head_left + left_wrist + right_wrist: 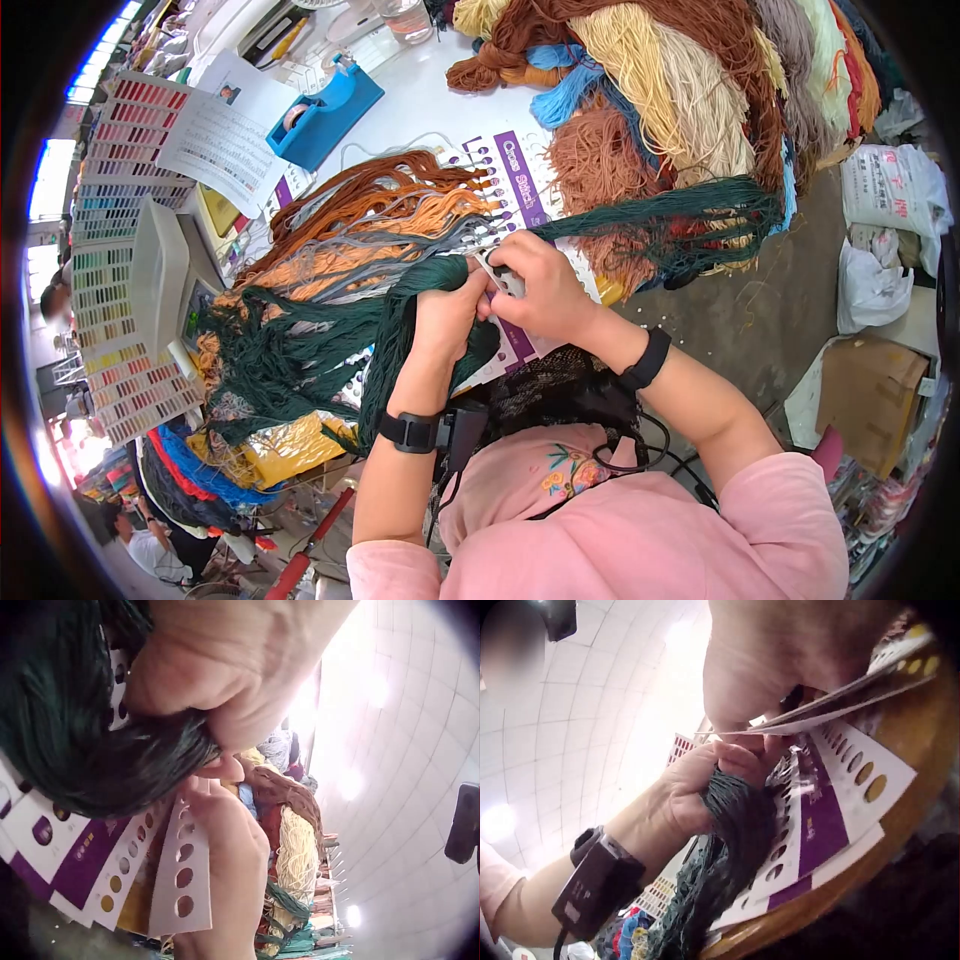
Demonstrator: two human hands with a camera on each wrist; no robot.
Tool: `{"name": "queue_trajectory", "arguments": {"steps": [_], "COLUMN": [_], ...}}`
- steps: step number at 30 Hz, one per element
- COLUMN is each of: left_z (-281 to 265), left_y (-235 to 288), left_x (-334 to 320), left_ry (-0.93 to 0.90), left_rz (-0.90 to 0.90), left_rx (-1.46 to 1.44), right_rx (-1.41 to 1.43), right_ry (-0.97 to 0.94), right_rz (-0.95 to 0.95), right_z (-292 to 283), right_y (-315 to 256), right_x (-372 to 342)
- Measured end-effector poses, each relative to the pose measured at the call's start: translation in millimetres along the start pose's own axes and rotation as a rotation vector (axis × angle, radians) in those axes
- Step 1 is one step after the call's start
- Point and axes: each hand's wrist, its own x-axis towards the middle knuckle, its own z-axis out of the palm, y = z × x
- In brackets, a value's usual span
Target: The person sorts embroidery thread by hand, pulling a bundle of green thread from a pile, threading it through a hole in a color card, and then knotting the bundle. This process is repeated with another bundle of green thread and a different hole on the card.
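Note:
A thick skein of dark green thread loops over my left hand, whose fingers grip it near the fingertips. Right against it, my right hand pinches a white card strip with a row of round holes. Both hands' fingertips meet at the strip's end, where thumbs and fingers hide the thread. Below them lie white-and-purple Cross Stitch cards with punched holes. More dark green thread stretches out past the right hand, and a loose green heap spreads to the left.
Brown, orange and grey threads hang from the card's holes. A blue tape dispenser and a printed sheet sit behind. Large thread hanks pile up at the back right. A colour chart stands at the left.

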Motion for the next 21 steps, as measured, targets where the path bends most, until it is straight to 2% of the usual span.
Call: {"name": "queue_trajectory", "arguments": {"steps": [2, 6, 8, 12, 13, 16, 20, 21], "left_z": [4, -19, -47, -35, -32, -39, -51, -57], "left_y": [4, 17, 18, 18, 15, 13, 21, 17], "left_x": [-2, -9, -13, -12, -12, -12, -33, -32], "left_ry": [0.056, 0.135, 0.085, 0.043, 0.032, 0.043, -0.200, -0.343], "left_rz": [-0.004, -0.104, -0.133, -0.142, -0.108, -0.164, -0.232, -0.211], "left_rx": [0.036, -0.100, -0.366, -0.083, -0.069, -0.214, -0.738, -0.849], "right_rx": [-0.014, -0.017, -0.010, -0.034, -0.051, -0.127, -0.149, -0.159], "right_ry": [0.019, -0.012, -0.008, -0.020, -0.026, -0.113, -0.119, -0.133], "right_rz": [0.008, 0.010, 0.017, -0.011, -0.010, -0.024, -0.069, -0.061], "right_z": [1, -6, -5, 8, 8, 3, 4, 4], "right_y": [2, 2, 3, 10, 10, 9, 14, 16], "right_x": [2, 4, 3, -3, -3, -5, -9, -10]}}
